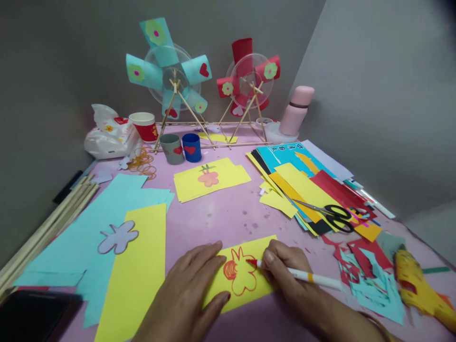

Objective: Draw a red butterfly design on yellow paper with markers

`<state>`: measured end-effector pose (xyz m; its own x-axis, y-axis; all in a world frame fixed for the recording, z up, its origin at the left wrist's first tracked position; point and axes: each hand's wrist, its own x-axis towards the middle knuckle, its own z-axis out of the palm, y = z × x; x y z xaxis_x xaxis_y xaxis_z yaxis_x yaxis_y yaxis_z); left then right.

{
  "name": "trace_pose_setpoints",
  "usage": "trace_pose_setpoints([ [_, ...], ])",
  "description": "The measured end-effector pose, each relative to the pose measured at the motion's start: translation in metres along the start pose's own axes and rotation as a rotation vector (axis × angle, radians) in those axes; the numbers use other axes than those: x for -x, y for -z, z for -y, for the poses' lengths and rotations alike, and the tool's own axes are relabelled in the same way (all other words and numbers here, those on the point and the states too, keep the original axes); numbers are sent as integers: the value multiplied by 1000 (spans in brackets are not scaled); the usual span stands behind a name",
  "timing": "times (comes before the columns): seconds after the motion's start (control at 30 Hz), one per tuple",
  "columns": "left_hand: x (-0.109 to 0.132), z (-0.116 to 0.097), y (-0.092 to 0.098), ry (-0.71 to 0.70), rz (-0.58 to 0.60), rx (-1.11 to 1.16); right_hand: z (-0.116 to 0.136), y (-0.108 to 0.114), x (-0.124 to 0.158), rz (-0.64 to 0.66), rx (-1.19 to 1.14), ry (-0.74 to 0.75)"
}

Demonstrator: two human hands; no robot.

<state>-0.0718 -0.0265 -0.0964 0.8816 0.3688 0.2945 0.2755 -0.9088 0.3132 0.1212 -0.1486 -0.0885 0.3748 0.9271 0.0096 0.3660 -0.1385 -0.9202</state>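
Head view: yellow card (265, 254) lies flat on the pink bench (210, 218), taken here as landmark. Red butterfly outline (245, 286) drawn on it; upper left wing filled with loose strokes, the other wings bare yellow.

Left hand (187, 285) open, palm down, fingers and thumb spread over the card's left side, pressing it. Right hand (292, 259) closed around a white marker (322, 280), at the card's right edge; red tip at the upper right wing. Cannot tell whether tip meets paper.

Left of card: yellow sheet (142, 275) overlapping blue sheets (85, 228), a lilac butterfly (119, 238) resting across both. Farther left, wooden sticks (53, 230) and a black phone (39, 313).

Beyond card: stacked yellow cards (230, 178), top one bearing a reddish flower shape. Behind them, grey cup (169, 149) and blue cup (192, 146), side by side, each with a red heart. Farthest, blue windmill (167, 52) and red windmill (244, 52) on stick frames; pink flask (295, 114) to the right of these.

Right of card: scissors (338, 212) atop coloured paper (292, 175), then blue and red scraps (374, 285), then yellow glue gun (413, 280).
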Motion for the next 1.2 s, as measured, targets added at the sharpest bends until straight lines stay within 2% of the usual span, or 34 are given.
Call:
trace_pose_setpoints([
  [0.3, 0, 1, -2, 13, 1, 28, 14, -2, -3, 69, 70, 67],
  [0.63, 0, -2, 1, 28, 15, 28, 9, -3, -2, 75, 93, 55],
  [1.2, 2, -1, -1, 33, 10, 41, 9, -5, -5, 120, 118, 144],
])
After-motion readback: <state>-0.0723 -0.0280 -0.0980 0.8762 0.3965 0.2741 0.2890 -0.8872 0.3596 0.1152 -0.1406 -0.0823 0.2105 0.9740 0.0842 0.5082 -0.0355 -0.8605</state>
